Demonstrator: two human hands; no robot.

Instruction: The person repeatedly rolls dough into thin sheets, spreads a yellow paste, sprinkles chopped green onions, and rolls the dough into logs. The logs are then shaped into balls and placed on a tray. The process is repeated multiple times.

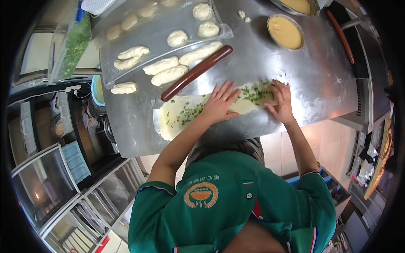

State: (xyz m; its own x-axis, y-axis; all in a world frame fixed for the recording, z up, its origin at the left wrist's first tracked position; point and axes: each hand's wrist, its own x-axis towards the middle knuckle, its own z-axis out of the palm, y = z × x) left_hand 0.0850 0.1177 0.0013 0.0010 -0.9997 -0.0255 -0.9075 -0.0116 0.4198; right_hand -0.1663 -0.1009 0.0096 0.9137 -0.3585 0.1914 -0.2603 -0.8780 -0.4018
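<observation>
The shiny steel worktop (249, 55) bears pale smudges. Along its near edge lies a dough sheet (171, 122) strewn with chopped greens (255, 92). The hands are apart: the left hand (220, 104) spread flat mid-sheet, the right hand (282, 101) at its right end. A rolling pin (197, 74) slants behind; dough pieces (162, 66) lie toward the left edge. Tiled floor (272, 155) shows beyond the near edge.

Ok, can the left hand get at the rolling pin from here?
Likely yes: the left hand rests on the dough sheet just short of the rolling pin, with only table between them.
</observation>
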